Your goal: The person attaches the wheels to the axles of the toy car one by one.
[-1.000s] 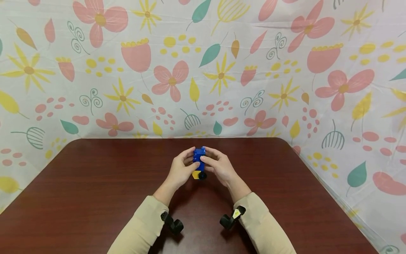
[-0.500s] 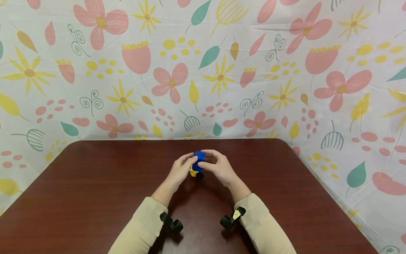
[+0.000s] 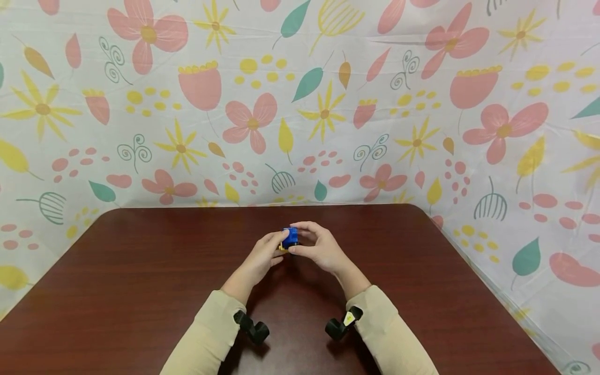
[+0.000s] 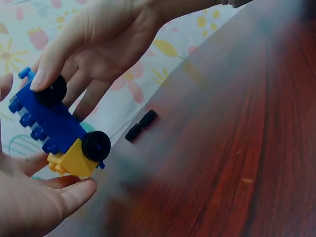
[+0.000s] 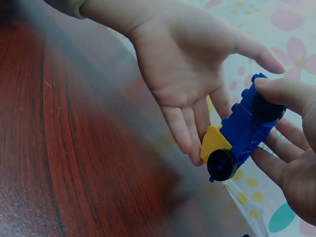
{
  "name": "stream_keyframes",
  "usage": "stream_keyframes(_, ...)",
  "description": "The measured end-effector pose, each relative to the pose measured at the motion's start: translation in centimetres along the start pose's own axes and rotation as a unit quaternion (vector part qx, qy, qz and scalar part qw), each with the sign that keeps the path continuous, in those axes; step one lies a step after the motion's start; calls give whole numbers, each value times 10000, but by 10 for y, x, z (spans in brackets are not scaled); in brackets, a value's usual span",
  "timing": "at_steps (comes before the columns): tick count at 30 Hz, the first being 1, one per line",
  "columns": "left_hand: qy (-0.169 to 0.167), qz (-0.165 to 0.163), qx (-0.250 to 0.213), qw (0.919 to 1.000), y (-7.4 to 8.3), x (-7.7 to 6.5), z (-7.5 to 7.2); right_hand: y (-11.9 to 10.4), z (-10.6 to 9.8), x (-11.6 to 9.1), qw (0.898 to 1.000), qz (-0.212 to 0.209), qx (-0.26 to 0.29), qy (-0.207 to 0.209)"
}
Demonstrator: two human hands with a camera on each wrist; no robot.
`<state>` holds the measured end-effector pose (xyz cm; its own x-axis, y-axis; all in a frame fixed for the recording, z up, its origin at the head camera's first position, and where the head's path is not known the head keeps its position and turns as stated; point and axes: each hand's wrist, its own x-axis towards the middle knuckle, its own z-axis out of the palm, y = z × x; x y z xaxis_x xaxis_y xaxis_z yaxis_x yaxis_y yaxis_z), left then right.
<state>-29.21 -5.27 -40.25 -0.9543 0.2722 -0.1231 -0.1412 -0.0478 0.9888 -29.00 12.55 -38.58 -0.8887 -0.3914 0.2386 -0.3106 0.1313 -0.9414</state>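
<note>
A toy brick car (image 3: 290, 238) is raised between both hands, partly covered by fingers in the head view. Its blue studded body (image 4: 54, 121) has a yellow block (image 4: 78, 160) at one end and black wheels (image 4: 96, 146). In the right wrist view my right hand (image 5: 298, 128) pinches the blue end, thumb over a wheel (image 5: 269, 106) and fingers behind. My left hand (image 5: 182, 69) spreads around the other side with straight fingers, their tips at the yellow block. Its thumb stands close to the blue end.
A dark red-brown table (image 3: 140, 281) lies under the hands, with a flower-printed cloth (image 3: 253, 78) behind it. In the left wrist view a small black two-lobed piece (image 4: 141, 125) shows near the table edge. Black cameras (image 3: 253, 329) sit at both wrists.
The toy car has shifted slightly left and tipped, so its yellow end and wheel show less in the head view. My left thumb has moved up along the car's side.
</note>
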Motion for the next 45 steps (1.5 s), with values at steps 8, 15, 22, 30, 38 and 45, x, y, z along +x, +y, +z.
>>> stream_keyframes(8,90,200,-505,9985,-3,3,-5,-2,-1,-1,9998,-96,-62,-153)
stream_keyframes(15,310,563,-650,9958,-2,3,-6,-8,-6,-1,9996,-76,69,-280)
stream_keyframes(22,444,781,-41,9959,-5,4,-9,-6,-7,1,9994,-200,-161,-220)
stream_keyframes(30,175,792,746,9939,-5,0,-8,8,-18,0,9954,499,-349,742)
stream_keyframes(38,-132,847,1304,9878,14,-22,-1,22,-34,0,9797,921,-750,1615)
stream_keyframes(45,-213,867,1503,9846,13,-24,-1,29,-47,-5,9653,1288,-1436,1760)
